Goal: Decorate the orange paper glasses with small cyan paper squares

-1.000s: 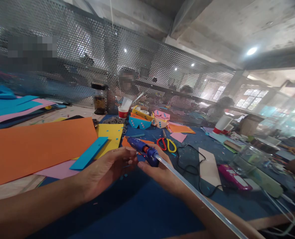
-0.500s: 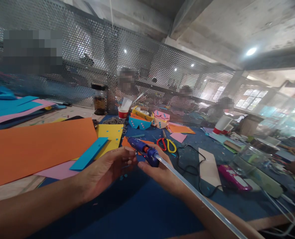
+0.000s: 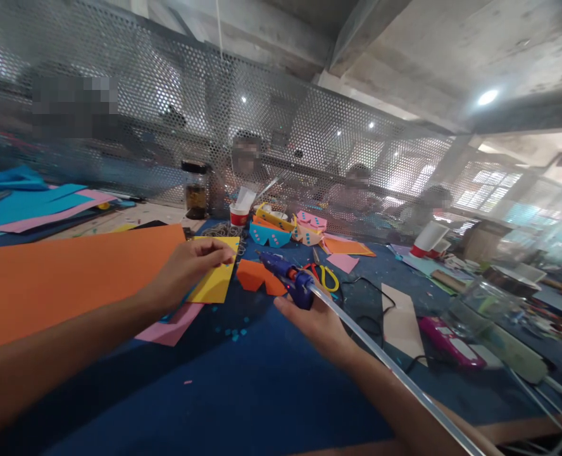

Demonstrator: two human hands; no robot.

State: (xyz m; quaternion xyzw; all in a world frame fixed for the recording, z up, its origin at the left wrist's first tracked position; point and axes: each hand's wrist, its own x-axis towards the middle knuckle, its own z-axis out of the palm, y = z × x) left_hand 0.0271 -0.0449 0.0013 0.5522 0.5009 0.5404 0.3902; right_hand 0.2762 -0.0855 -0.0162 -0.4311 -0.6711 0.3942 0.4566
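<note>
Hot-glue gun point(image 3: 290, 275), centre of frame, clasped in the grip of the right hand point(image 3: 319, 324); left hand point(image 3: 186, 269) bunched — cannot tell whether pinching anything. Blue paper glasses point(image 3: 261, 235), upper centre, appear decorated; orange paper glasses point(image 3: 252, 274), visible part bare — judged unfinished. Loose blue squares point(image 3: 236, 333) lie below.

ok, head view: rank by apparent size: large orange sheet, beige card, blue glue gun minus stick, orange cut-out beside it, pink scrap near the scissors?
1. Large orange sheet, even cropped
2. Beige card
3. Blue glue gun and orange cut-out: too close to rank; gun overlaps cut-out
4. Pink scrap
</note>
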